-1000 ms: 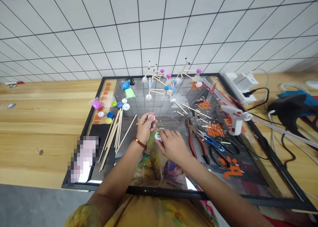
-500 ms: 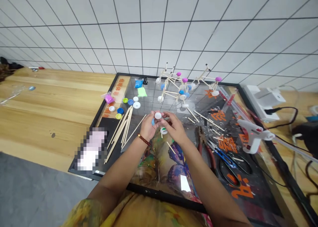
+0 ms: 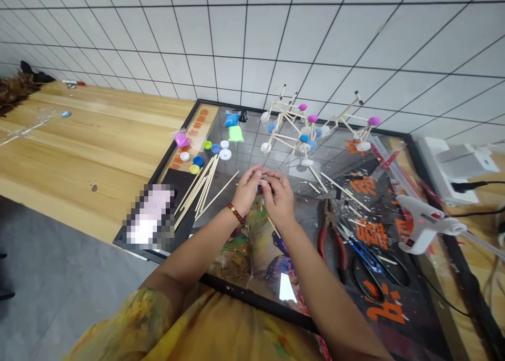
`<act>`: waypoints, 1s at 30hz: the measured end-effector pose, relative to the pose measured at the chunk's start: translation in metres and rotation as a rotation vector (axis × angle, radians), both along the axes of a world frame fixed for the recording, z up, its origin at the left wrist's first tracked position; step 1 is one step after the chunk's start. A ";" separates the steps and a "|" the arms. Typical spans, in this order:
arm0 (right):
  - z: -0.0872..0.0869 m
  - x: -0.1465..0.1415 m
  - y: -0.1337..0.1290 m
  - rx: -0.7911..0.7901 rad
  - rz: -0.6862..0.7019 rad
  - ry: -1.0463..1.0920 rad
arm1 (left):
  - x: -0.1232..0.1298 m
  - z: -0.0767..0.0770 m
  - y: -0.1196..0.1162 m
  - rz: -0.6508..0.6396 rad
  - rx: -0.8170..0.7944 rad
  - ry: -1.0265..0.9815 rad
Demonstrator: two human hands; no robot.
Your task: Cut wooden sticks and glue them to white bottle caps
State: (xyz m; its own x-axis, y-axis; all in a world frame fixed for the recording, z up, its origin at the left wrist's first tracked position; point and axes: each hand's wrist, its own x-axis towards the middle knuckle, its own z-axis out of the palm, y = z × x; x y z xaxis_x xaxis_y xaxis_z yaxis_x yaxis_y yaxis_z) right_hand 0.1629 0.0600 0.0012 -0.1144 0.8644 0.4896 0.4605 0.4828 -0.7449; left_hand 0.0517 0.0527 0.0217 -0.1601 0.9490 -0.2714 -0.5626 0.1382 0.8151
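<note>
Above the middle of the dark glass board (image 3: 244, 240), my left hand (image 3: 246, 192) and my right hand (image 3: 279, 199) meet fingertip to fingertip. Both are closed around small caps; only slivers of white and blue show between the fingers. A red-brown bead bracelet circles the left wrist. Beyond my hands stands a frame of thin wooden sticks (image 3: 284, 138) with white and blue caps and purple round pieces on it. Left of my left hand lies a bundle of wooden sticks (image 3: 201, 192). Several loose caps (image 3: 225, 154), white, blue and yellow, sit past the bundle.
On the right are red-handled pliers (image 3: 330, 237), scissors (image 3: 366, 258) and a white glue gun (image 3: 426, 224) with a cord. A power strip (image 3: 445, 166) lies beyond the board's right edge. Clay packets (image 3: 235, 134) rest near the back. Stick offcuts (image 3: 347, 190) lie scattered at right.
The white cap, plain to see between my hands before, is now mostly covered by fingers. My fingertips have drawn closer together. The whole view has shifted.
</note>
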 end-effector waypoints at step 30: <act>0.003 0.000 0.011 -0.399 -0.262 0.526 | -0.206 0.064 0.022 0.153 -0.242 1.543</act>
State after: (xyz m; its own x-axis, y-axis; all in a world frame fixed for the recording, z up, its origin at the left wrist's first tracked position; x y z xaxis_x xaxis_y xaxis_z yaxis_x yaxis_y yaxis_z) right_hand 0.1627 0.0710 0.0047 0.2867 0.9559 0.0631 0.0545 0.0494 -0.9973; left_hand -0.1542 0.0751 0.0852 -0.5030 0.8583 0.1016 0.7407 0.3674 0.5625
